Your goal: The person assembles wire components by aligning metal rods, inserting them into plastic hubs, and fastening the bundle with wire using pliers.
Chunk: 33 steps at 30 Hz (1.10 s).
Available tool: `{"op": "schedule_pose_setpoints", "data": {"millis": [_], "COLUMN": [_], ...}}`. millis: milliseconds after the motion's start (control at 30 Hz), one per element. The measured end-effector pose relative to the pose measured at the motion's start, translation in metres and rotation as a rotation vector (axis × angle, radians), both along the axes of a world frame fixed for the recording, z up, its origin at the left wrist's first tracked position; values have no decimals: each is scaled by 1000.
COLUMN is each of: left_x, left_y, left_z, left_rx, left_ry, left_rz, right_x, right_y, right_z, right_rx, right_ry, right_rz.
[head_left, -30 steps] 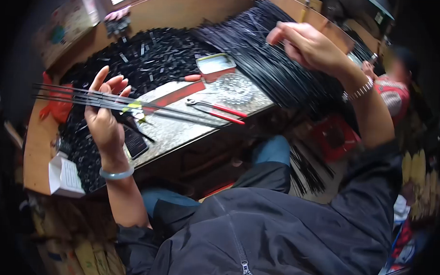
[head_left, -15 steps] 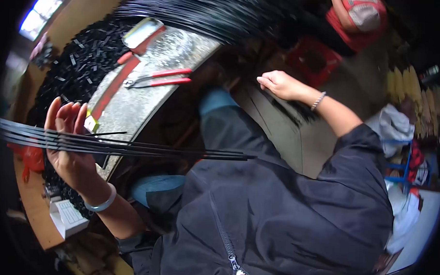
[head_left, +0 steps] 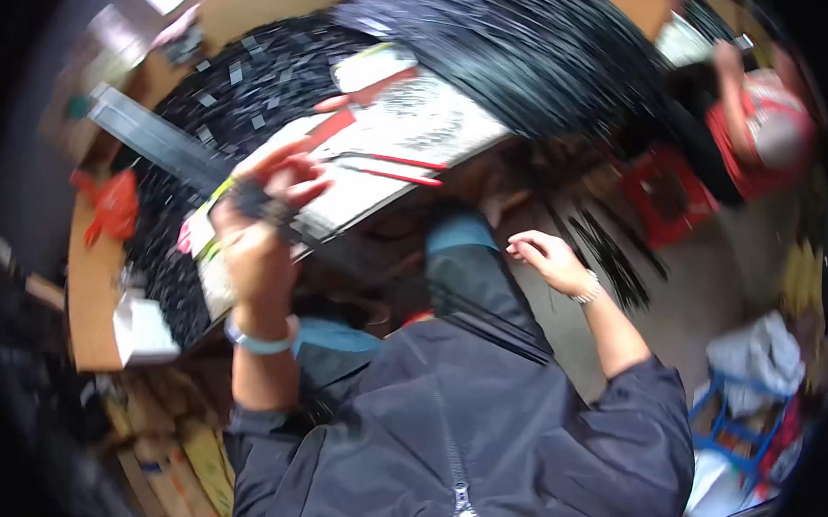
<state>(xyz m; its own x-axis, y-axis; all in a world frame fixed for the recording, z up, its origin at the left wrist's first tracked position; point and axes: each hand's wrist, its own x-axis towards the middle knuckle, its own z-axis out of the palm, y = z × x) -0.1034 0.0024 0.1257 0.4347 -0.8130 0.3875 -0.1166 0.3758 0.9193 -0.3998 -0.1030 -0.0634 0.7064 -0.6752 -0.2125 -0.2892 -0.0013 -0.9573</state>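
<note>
Several long black strips (head_left: 163, 145) pass through my left hand (head_left: 265, 226), whose fingers are curled round them above the table edge. The strips slant from the upper left down to the right, toward my lap, and are blurred. My right hand (head_left: 549, 261) hangs beside my right knee with fingers bent; whether anything is between them is too small to tell. Beyond my left hand, red-handled pliers (head_left: 390, 166) lie on the pale work surface (head_left: 370, 198).
A heap of small black pieces (head_left: 284, 67) covers the table's back left. Long black strips (head_left: 549, 58) are piled at the back right. More strips (head_left: 610, 261) lie on the floor near a red stool (head_left: 662, 196). A co-worker (head_left: 760, 129) sits at the right. A white box (head_left: 145, 331) stands at the left.
The view has swung about. My right hand has come down from above the strip pile to beside my knee. The strips in my left hand now slant more steeply.
</note>
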Motion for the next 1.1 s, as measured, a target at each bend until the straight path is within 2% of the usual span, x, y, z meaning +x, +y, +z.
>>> {"op": "schedule_pose_setpoints", "data": {"millis": [67,100,133,200,267,300,367,467,533,567,600,633,667,700,767,933,1000,1100], "left_x": [0,0,-2,0,6,11,14,18,25,27,28,30,33,35,37,42,46,48], "left_y": [-5,-6,-7,-5,2,5,12,15,17,18,19,20,21,21,20,20,19,19], "left_z": [-9,-12,-14,-12,-10,-10,-5,-7,-8,-7,-8,-6,-5,-6,-7,-9,-11,-12], "left_rx": [-67,-46,-51,-63,-28,-21,0,-62,-12,-8,-25,-24,-22,-14,-3,-2,-3,-1], "left_ry": [145,123,142,-6,-113,-156,-149,47,51,38,81,88,95,90,105,123,129,126], "left_rz": [-171,-147,-135,-27,64,91,59,-209,-199,-175,-154,-188,-218,-204,-177,-141,-142,-138], "right_x": [24,39,49,58,56,55,57,59,65,72,82,93,100,105,115,150,158,166], "right_y": [11,21,31,41,40,43,45,37,24,10,-9,-39,-72,-110,-167,-197,-201,-202], "right_z": [60,84,95,132,149,150,165,173,174,175,171,160,158,144,126,111,108,98], "right_rx": [120,202,398,543,481,435,492,538,372,182,-69,-620,-963,-1151,-1188,-1068,-1082,-1259], "right_ry": [-360,-482,-555,-410,-163,-256,-230,-179,-168,-156,-176,-196,-54,53,324,621,617,671], "right_rz": [263,396,523,624,544,489,468,577,642,548,415,261,97,-57,-191,-270,-252,-270]}}
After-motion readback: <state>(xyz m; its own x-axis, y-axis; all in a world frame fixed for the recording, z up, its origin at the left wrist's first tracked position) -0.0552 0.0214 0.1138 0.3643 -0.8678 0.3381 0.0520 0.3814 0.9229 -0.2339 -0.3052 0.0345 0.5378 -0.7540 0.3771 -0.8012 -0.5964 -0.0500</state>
